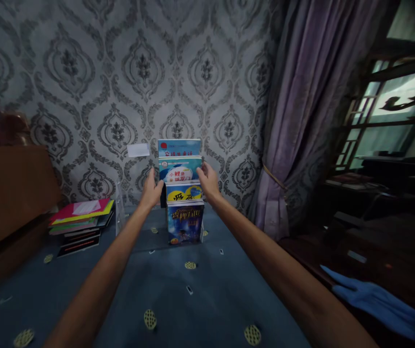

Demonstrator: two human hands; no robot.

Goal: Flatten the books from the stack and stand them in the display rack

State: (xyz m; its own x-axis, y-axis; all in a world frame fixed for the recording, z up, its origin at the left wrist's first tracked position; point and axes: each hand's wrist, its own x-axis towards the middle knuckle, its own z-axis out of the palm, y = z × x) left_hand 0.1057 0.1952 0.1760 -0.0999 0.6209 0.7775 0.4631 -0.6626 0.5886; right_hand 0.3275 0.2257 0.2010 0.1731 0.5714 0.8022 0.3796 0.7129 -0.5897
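1. Flanking a teal book are two bare hands, the left hand at 8 o'clock and the right hand between 3 and 4, with clock positions being read from that cover.
2. Uneven pressure is posing the likeliest risk: if one side is pushing harder, the teal book could be twisting or slipping out of line.
3. Close spacing is adding another hazard. A blue-and-yellow book is standing just in front at 6 o'clock, a dark-blue book is standing farther down that line, and a blue book is rising behind at 12; a knock could be tipping any of them.
4. Transparency may be causing trouble too: the clear stand, its side panel showing at 8 o'clock, could be catching an unwary wrist.
5. Sitting between the hands, the teal book is meeting the right fingertips at its right edge, while the left thumb is lying at its lower left corner. Neither hand is making a fist; whether either is truly gripping, one cannot tell.
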